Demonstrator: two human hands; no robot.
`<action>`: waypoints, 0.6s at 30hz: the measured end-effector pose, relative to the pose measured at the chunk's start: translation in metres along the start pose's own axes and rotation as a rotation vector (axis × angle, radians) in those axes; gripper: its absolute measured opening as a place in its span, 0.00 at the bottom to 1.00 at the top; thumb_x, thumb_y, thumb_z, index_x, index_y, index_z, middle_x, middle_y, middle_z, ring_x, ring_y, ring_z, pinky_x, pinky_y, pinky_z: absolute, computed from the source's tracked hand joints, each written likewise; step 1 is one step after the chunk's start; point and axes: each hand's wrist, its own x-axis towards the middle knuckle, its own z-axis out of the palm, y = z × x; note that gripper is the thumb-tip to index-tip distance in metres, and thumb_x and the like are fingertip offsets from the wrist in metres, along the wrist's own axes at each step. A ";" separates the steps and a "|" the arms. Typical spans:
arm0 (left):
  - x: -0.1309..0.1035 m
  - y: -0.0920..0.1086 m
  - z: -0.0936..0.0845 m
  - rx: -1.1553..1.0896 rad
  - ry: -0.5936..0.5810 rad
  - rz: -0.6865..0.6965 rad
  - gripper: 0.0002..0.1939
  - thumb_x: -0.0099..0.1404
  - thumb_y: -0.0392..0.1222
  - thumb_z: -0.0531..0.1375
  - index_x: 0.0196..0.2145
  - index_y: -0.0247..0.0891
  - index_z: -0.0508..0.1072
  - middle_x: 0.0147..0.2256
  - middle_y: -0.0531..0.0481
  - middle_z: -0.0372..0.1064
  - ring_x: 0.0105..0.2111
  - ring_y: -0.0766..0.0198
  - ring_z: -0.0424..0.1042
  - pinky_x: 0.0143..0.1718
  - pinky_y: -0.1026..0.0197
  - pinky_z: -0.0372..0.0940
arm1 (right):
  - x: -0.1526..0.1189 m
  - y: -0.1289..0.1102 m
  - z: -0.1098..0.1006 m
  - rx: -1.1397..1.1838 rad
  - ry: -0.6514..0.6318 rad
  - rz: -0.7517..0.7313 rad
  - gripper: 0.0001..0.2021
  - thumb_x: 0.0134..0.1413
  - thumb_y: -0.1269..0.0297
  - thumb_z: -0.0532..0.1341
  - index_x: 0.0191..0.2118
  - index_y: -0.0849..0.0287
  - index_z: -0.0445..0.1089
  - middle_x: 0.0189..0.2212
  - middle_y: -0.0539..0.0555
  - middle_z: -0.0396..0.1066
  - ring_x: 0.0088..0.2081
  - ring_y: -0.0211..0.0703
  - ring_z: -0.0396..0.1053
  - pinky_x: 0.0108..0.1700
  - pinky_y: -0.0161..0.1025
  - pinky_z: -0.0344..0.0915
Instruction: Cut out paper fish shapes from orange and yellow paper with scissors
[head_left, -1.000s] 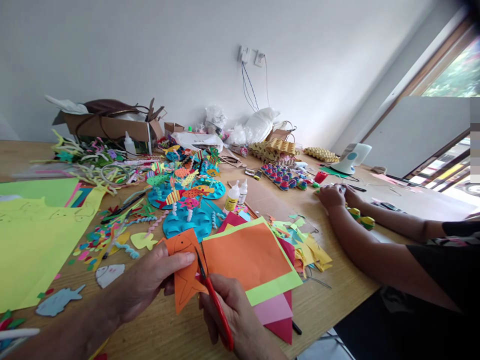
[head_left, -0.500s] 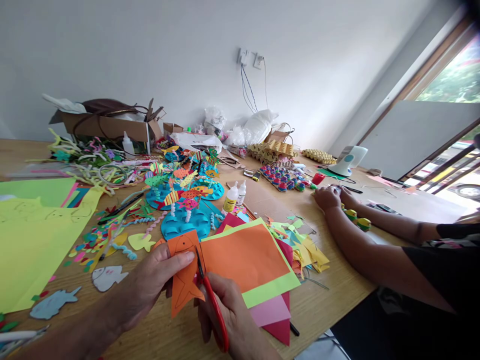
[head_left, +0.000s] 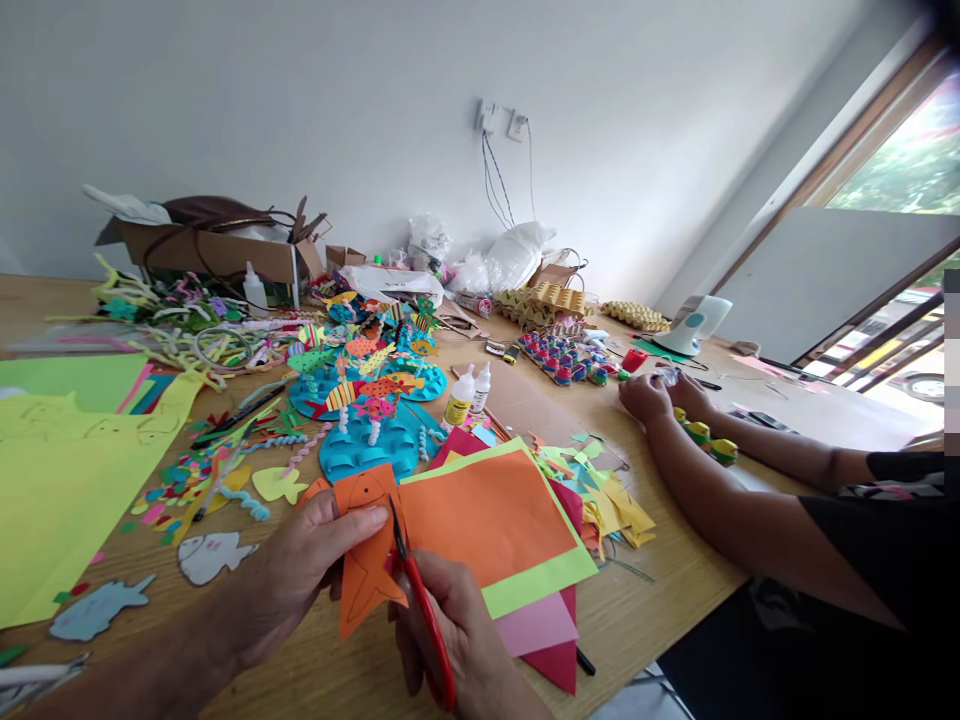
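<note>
Between thumb and fingers, my left hand pinches a piece of orange paper with a fish outline drawn on it. My right hand grips red-handled scissors, whose dark blades lie at the right edge of the drawn fish. Behind them rests a stack of coloured sheets with an orange sheet on top. Left of my left hand lie a white paper fish, a grey-blue paper fish and a yellow-green one.
Blue discs carrying small paper fish stand mid-table, with glue bottles beside them. Paper scraps lie right of the stack. Another person's forearms rest at the right. A cardboard box stands at the back left.
The view has shifted very slightly, so table items appear a little to the left. Both hands keep their holds on the paper and scissors; the other person's hands have moved slightly.
</note>
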 end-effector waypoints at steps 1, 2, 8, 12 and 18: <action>0.000 0.001 0.000 -0.001 -0.007 0.003 0.08 0.58 0.42 0.61 0.37 0.40 0.76 0.27 0.53 0.76 0.28 0.62 0.72 0.32 0.62 0.68 | 0.000 0.002 -0.001 0.000 -0.001 0.004 0.26 0.51 0.38 0.52 0.23 0.59 0.57 0.13 0.42 0.52 0.13 0.27 0.51 0.13 0.24 0.51; 0.000 0.001 0.000 0.000 -0.012 0.006 0.07 0.58 0.42 0.62 0.36 0.41 0.76 0.27 0.53 0.76 0.27 0.62 0.72 0.33 0.62 0.68 | 0.000 0.003 -0.002 0.000 -0.001 0.008 0.25 0.52 0.39 0.52 0.23 0.59 0.57 0.13 0.42 0.52 0.13 0.27 0.51 0.14 0.24 0.51; 0.003 0.003 -0.002 0.036 0.024 -0.001 0.05 0.58 0.43 0.62 0.30 0.40 0.76 0.24 0.54 0.75 0.28 0.62 0.73 0.31 0.64 0.68 | -0.001 0.003 -0.005 -0.035 -0.004 0.004 0.25 0.52 0.40 0.52 0.23 0.59 0.57 0.13 0.43 0.53 0.13 0.28 0.52 0.13 0.24 0.52; 0.004 0.003 -0.002 0.018 0.003 0.016 0.05 0.57 0.42 0.62 0.29 0.40 0.76 0.24 0.54 0.75 0.26 0.63 0.72 0.30 0.63 0.68 | -0.003 0.001 -0.006 -0.076 -0.036 -0.019 0.23 0.54 0.41 0.51 0.24 0.59 0.57 0.13 0.43 0.53 0.13 0.28 0.52 0.13 0.25 0.50; 0.004 0.003 -0.002 0.018 -0.018 -0.006 0.05 0.58 0.42 0.61 0.32 0.41 0.76 0.25 0.54 0.75 0.26 0.63 0.72 0.30 0.63 0.69 | -0.005 -0.003 -0.007 -0.199 -0.034 -0.036 0.20 0.58 0.47 0.51 0.25 0.59 0.57 0.15 0.44 0.54 0.17 0.29 0.52 0.19 0.28 0.50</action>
